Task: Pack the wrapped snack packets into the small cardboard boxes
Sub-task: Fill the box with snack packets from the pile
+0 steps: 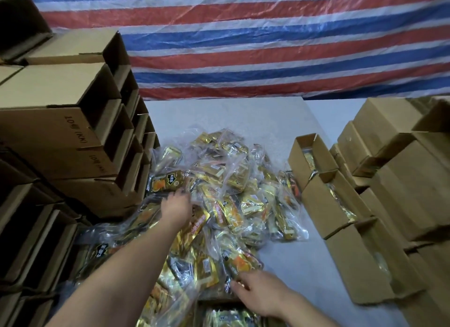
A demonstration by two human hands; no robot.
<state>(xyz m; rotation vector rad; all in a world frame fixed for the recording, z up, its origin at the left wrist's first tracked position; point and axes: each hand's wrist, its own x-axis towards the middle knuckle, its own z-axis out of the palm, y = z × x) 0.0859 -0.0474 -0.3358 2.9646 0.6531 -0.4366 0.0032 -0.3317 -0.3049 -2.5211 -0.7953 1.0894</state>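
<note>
The left hand (pixel 176 206) is laid, fingers hidden, on the heap of gold clear-wrapped snack packets (pixel 226 195) at mid-frame. At lower centre, a packet is touched by the right hand (pixel 261 293), fingers curled; whether it is pinched cannot be told.

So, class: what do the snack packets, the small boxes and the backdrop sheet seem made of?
Snack packets: glossy gold foil inside clear plastic film, judging by the glints.
Small boxes: plain brown matt cardboard, raw cut edges.
Backdrop sheet: probably woven plastic tarpaulin, shiny and creased.

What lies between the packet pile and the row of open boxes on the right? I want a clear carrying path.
In the head view, only bare grey table separates the packet pile from the open boxes.
</note>
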